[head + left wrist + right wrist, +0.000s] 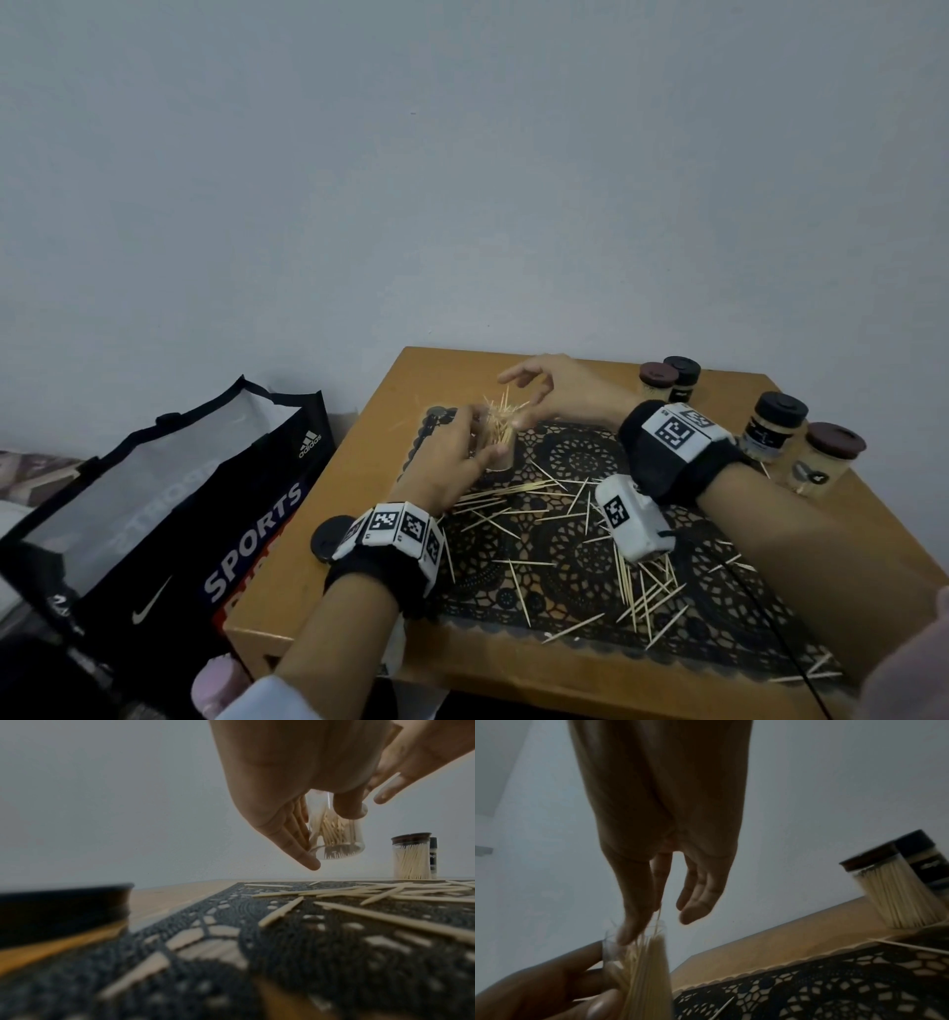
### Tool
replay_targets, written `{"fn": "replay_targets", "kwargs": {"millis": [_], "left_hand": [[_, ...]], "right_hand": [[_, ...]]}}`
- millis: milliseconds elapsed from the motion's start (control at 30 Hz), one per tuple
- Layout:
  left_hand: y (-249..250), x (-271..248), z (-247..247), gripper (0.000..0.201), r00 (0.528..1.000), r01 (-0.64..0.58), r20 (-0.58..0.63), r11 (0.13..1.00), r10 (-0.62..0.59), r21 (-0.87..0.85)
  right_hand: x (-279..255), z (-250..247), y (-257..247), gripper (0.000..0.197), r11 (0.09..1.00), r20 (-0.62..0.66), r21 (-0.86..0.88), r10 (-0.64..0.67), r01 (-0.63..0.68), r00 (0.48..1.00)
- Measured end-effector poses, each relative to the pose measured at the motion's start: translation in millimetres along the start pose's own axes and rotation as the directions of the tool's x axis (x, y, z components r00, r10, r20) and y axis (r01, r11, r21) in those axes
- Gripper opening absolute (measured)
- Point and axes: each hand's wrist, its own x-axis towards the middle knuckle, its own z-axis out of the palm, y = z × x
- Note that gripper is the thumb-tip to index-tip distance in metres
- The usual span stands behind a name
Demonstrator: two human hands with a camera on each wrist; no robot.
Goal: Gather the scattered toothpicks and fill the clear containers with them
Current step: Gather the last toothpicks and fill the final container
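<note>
Black shopping bag [169,519], lower left of the frame: "SPORTS" in white, "adidas" with logo; Nike swoosh, no wordmark.

Plain pale grey wall [462,180] filling the upper view, dim even light, wooden counter [328,580] pushed against it, black lace mat [575,560] on top, black mesh sports bag [169,509] standing at the left (brand logos showing), patterned fabric [31,473] at far left
</note>
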Motion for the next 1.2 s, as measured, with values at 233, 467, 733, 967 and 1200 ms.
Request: {"fn": "replay_targets", "kwargs": {"millis": [233, 467, 733, 967, 1200], "left_hand": [[11, -4, -2, 0.052, 0.992, -0.076, 0.107, 0.995, 0.069, 0.062], [14, -5, -3, 0.054, 0.991, -0.103, 0.093, 0.993, 0.098, 0.054], [14, -5, -3, 0.048, 0.995, -0.088, 0.047, 0.996, 0.087, 0.019], [13, -5, -3, 0.049, 0.992, -0.105, 0.075, 0.994, 0.106, -0.016], [11, -4, -1, 0.053, 0.979, -0.154, 0.134, 0.988, 0.153, 0.001]], "right_hand": [[0, -6, -2, 0.014, 0.996, -0.149, 0.074, -0.037, 0.049, 0.988], [7, 10, -10, 0.014, 0.980, -0.165, -0.068, -0.194, 0.185, 0.967], [2, -6, 4, 0.042, 0.975, 0.112, -0.144, -0.154, 0.169, 0.982], [0, -17, 10, 0.025, 0.987, 0.074, -0.028, -0.155, 0.157, 0.985], [4, -25, 13, 0.016, 0.993, -0.006, -0.059, -0.105, 0.105, 0.994]]}}
